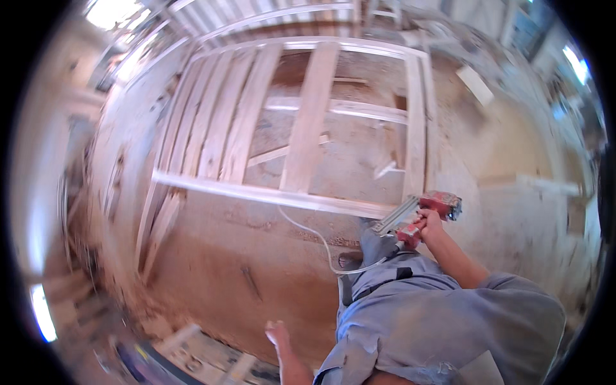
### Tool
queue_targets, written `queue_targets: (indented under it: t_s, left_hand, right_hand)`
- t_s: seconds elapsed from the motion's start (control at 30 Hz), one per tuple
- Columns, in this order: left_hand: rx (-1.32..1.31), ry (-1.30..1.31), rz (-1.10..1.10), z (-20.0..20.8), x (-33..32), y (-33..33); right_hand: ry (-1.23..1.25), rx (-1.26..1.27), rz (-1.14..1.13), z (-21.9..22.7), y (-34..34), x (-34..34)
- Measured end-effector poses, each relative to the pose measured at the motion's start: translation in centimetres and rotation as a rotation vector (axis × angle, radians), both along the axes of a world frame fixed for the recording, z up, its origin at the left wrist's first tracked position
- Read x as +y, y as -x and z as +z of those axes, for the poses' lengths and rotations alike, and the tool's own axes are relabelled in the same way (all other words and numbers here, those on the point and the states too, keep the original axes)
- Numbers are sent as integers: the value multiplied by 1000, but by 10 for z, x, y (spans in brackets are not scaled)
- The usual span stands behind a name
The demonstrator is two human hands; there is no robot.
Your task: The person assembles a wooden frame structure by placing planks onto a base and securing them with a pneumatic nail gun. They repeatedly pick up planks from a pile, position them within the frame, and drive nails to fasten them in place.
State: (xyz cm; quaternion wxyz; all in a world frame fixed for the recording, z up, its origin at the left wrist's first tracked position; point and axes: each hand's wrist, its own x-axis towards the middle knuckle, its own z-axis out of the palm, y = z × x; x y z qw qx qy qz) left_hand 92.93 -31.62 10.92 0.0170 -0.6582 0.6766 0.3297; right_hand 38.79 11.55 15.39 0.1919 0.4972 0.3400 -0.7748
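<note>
My right hand is closed round the handle of a red nail gun, just past the near right corner of a wooden frame. A pale air hose runs from the gun and curves over to the frame's near rail. Several boards lie across the frame's left part, and one separate board crosses near its middle. My left hand hangs low over the floor, away from the frame. It holds nothing that I can see, and its fingers look loosely apart, though small and blurred.
A hammer-like tool lies on the brown floor. Wood legs slant down under the frame's left end. Offcuts lie on the right, and more timber lies at the lower left. A slatted wooden piece stands beyond the frame.
</note>
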Motion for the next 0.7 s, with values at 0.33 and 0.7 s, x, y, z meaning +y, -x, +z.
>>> queue_targets:
  t_s: [0.33,0.7]
  left_hand:
    - [269,-232,-333,6,-172,406]
    - [196,150,-725,-109,-124,673]
  right_hand:
    - [9,-103,-347,1,-14,-29]
    - [-38,-150,-429,-5,-56,-99]
